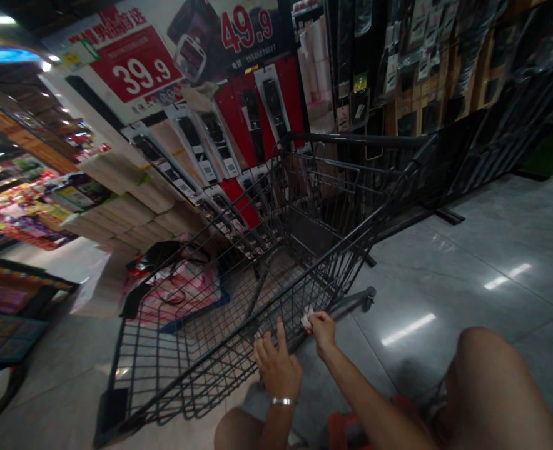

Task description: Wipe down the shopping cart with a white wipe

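A dark wire shopping cart (239,322) fills the middle of the head view, tilted across the picture. My right hand (322,331) pinches a small crumpled white wipe (307,317) against or close to the wires of the cart's near side. To its left, my left hand (279,365) wears a silvery bracelet, its fingers apart and the index finger stretched out. Those fingertips lie at the same wire side; whether they press on it I cannot tell. The cart's basket wires show the floor through them.
Behind the cart stands a rack (239,125) of packaged belts under price signs (136,69). Stacked pale boxes (131,215) and a pink package (177,290) are on the left. Grey tiled floor (426,269) lies to the right; my bent knee (492,381) is near.
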A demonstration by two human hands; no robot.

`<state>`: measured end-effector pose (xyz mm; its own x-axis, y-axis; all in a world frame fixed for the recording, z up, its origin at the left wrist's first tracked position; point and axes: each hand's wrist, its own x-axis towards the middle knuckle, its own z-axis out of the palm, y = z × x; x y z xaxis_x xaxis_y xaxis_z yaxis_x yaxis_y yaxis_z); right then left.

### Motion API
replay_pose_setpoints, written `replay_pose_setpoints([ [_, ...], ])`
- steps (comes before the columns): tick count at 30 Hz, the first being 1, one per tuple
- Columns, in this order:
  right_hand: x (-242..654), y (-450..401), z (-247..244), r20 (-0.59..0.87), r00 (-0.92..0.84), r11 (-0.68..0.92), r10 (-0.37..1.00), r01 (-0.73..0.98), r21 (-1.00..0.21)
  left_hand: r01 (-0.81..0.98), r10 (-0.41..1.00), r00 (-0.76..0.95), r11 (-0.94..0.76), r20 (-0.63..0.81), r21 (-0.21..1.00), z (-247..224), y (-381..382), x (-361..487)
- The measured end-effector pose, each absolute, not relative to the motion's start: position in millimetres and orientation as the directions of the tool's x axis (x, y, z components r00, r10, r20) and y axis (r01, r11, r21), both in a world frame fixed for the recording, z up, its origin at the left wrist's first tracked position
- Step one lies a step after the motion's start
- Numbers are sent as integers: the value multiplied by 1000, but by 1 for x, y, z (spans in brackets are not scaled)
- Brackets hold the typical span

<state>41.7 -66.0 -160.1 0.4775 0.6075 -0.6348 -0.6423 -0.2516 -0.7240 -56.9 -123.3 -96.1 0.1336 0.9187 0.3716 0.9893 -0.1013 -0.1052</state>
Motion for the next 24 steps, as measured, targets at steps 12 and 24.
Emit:
replay_pose_setpoints([
  [12, 46, -76, -164, -458, 667, -209, 587, -422, -882, 991, 914, 117, -79, 389, -111, -91, -125, -50],
  [24, 33, -65, -164, -745, 483, -183, 460, -769, -612, 993, 927, 98, -65, 363, -103, -88, -128, -46],
])
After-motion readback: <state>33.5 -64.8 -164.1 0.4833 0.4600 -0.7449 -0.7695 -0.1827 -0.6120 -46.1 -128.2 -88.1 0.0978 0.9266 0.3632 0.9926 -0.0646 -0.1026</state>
